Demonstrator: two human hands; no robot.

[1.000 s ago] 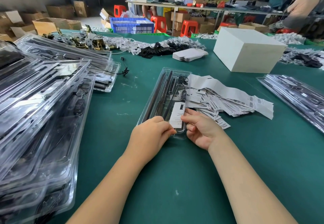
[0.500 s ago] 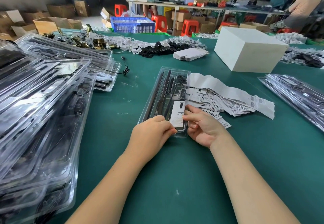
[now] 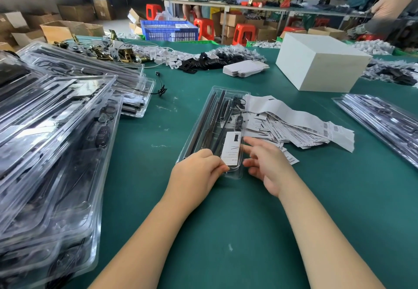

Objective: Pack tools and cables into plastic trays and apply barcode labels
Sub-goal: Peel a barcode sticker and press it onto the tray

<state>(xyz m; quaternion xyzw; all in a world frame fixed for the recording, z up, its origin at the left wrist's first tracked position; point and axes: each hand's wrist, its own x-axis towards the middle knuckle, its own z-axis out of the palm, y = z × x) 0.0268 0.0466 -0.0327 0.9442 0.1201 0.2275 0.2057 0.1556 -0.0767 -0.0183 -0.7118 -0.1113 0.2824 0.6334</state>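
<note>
Head cam: clear plastic tray [image 3: 203, 128] sits mid-table on the green mat [image 3: 226, 220], white label [image 3: 232, 147] on its near end. Left hand [image 3: 199, 171] pinches the label's bottom edge; right hand [image 3: 267, 162] hovers beside the tray, fingers spread loose. Loose label pile [image 3: 294, 128] just right of it.

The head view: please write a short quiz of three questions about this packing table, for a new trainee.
1. True or false: the white label lies on the clear tray between the two hands.
2. On which side of that tray is the heap of label strips? A) the person's left B) the person's right C) under the white box
3. Fill in the missing word: the left hand rests on the tray's near ____.

Key
1. True.
2. B. The strips lie to the right of the tray, beyond the right hand, whose fingers are spread and hold nothing; the white box stands farther back.
3. End.
</note>
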